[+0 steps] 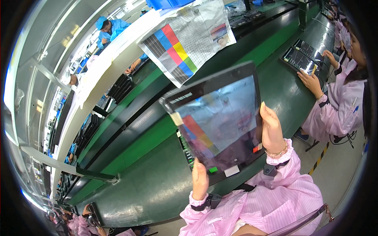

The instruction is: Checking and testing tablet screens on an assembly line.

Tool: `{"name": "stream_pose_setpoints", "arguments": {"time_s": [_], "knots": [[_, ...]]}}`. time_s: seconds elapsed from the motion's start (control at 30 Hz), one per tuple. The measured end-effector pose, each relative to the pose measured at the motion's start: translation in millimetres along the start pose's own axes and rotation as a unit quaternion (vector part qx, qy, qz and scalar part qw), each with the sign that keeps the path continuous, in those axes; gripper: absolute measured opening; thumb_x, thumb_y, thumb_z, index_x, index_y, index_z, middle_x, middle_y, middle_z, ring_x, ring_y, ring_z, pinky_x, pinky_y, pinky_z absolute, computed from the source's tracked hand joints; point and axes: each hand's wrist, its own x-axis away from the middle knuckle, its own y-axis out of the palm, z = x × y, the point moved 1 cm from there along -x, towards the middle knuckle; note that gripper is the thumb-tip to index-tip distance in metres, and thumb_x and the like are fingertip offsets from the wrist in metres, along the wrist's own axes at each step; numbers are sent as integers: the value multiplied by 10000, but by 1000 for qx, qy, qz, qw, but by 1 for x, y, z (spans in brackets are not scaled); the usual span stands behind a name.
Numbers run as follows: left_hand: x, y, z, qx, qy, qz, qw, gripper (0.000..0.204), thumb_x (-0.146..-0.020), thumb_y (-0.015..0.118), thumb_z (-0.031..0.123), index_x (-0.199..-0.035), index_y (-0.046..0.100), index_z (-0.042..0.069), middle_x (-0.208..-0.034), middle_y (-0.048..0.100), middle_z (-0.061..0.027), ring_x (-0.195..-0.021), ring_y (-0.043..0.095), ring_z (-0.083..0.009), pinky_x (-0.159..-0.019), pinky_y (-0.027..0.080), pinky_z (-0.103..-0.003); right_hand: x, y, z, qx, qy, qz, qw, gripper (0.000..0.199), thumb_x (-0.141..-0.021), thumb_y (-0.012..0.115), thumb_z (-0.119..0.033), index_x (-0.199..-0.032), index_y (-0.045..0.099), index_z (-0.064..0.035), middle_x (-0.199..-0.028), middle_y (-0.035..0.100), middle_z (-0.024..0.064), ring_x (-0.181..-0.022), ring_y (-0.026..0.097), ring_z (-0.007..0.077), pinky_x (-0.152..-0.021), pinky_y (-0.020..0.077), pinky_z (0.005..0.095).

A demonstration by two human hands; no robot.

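Observation:
A black tablet (pixel 244 145) is held up in front of me, tilted, between my two hands. My left hand (pixel 200 180) grips its lower left edge with the thumb on the front. At its right edge, my right hand (pixel 271 128) is closed round the side; its fingers behind are hidden. The lit screen shows a picture resembling the printed colour chart (pixel 177 49), a sheet hanging just beyond. Small white, green and orange stickers dot the tablet's front. Behind its left edge a dark strip with green marks (pixel 185 149) peeks out, partly hidden.
A long green bench (pixel 153 188) runs beneath the tablet. A blue bin (pixel 167 4) stands above the chart. To the right, a co-worker in pink (pixel 334 106) handles dark panels (pixel 303 57). A person in blue (pixel 112 29) works across the line.

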Motion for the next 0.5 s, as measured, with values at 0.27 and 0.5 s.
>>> {"name": "stream_pose_setpoints", "arguments": {"time_s": [0.27, 0.5], "knots": [[-6, 32, -41, 147, -171, -85, 971, 453, -1021, 431, 302, -1364, 408, 8, -1290, 508, -46, -1177, 458, -128, -1026, 324, -275, -4, -64, 3, 13, 71, -5, 997, 578, -990, 455, -152, -1496, 198, -45, -1475, 361, 53, -1277, 414, 132, -1082, 306, 283], [-7, 40, -62, -61, -176, -149, 971, 454, -992, 493, 242, -1369, 395, 11, -1383, 439, -104, -1259, 446, -236, -1027, 378, -339, -37, -137, 39, 68, 132, 46, 988, 619, -944, 434, 16, -1505, 226, -139, -1378, 468, 91, -1067, 515, 99, -962, 425, 240]]}}
